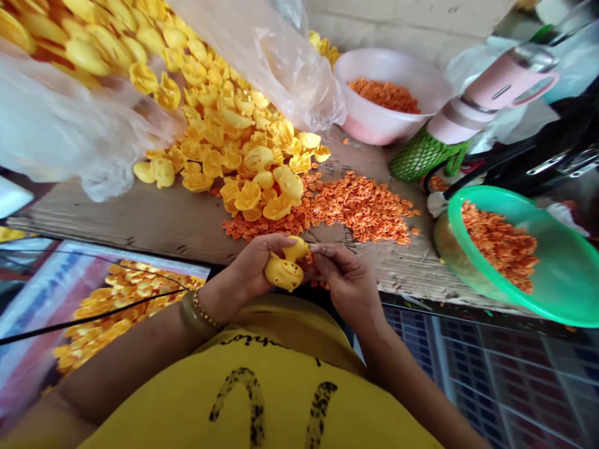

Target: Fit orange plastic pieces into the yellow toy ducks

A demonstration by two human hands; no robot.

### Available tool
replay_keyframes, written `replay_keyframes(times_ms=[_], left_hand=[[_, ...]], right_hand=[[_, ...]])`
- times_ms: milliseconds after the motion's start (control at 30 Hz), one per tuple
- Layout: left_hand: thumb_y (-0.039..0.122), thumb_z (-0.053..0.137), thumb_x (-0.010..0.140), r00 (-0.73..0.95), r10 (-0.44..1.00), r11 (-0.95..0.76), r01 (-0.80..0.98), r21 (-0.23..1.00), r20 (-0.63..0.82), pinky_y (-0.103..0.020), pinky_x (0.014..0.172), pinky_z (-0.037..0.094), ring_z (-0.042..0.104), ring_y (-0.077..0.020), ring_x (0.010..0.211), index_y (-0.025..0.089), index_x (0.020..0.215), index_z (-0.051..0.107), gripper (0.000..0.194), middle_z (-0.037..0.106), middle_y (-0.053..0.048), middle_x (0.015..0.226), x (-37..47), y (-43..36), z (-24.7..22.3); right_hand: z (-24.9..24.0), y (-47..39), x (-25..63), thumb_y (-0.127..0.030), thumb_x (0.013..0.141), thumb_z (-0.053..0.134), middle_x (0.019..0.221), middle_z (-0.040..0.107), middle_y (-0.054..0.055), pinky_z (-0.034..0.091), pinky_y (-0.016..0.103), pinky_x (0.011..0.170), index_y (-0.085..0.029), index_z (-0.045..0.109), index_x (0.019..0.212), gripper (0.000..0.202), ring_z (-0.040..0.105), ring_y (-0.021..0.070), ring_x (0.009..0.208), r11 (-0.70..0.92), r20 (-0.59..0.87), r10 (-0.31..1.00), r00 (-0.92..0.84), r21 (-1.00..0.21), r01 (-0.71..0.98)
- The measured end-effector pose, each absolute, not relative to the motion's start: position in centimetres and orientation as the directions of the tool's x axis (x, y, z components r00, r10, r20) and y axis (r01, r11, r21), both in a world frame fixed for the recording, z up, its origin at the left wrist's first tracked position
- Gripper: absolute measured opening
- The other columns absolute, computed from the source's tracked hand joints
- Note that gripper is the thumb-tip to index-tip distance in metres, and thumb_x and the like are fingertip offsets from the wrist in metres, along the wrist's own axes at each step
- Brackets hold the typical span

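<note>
My left hand point(250, 265) is closed around a yellow hollow plastic toy part point(285, 274), rounded like a small duck, with small holes in its face. Close to its right side, my right hand point(349, 280) is pinched, thumb against fingers. A small orange plastic piece point(309, 257) shows at those fingertips, against the toy; the fingers partly hide it. Just beyond both hands lies a pile of loose orange plastic pieces point(360, 206). Behind it spreads a heap of yellow plastic toy parts point(224, 134).
Clear plastic bags point(70, 134) flank the yellow heap on the cardboard-covered table point(116, 212). A pale pink bowl point(374, 128) and a tilted green bowl point(561, 274) hold orange pieces. A pink tumbler point(496, 87) in a green net stands between them. More yellow parts point(112, 305) lie below left.
</note>
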State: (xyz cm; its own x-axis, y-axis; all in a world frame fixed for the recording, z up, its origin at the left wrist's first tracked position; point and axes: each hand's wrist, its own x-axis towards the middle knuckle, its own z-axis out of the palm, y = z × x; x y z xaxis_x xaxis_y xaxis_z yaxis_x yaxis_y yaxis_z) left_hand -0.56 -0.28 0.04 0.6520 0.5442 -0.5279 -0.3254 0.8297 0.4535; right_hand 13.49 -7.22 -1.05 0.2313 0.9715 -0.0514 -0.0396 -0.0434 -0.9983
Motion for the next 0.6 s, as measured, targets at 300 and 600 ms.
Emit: replay_keyframes(times_ms=[300,600], left_hand=[[0.02,0.056,0.076,0.545,0.58,0.812,-0.325,0.485,-0.606,-0.027,0.055,0.053,0.062,-0.0157,0.057,0.012,0.076,0.065,0.012,0.064,-0.005,0.07,-0.6,-0.2,-0.6],[0.016,0.055,0.076,0.512,0.56,0.828,-0.333,0.451,-0.651,-0.022,0.045,0.046,0.054,-0.0118,0.046,0.01,0.069,0.064,0.012,0.059,-0.004,0.059,-0.3,-0.3,-0.2]], right_hand=[[-1.5,-6.5,13.3,-0.028,0.075,0.068,0.08,0.07,0.001,0.059,0.031,0.067,-0.022,0.068,0.078,0.006,0.067,0.0167,0.072,-0.042,-0.048,0.984,0.169,-0.998,-0.044],[-0.7,-6.8,13.3,-0.011,0.084,0.052,0.08,0.068,0.003,0.053,0.028,0.068,-0.023,0.067,0.083,0.02,0.065,0.0163,0.076,0.336,0.334,0.938,-0.097,-0.8,0.496]])
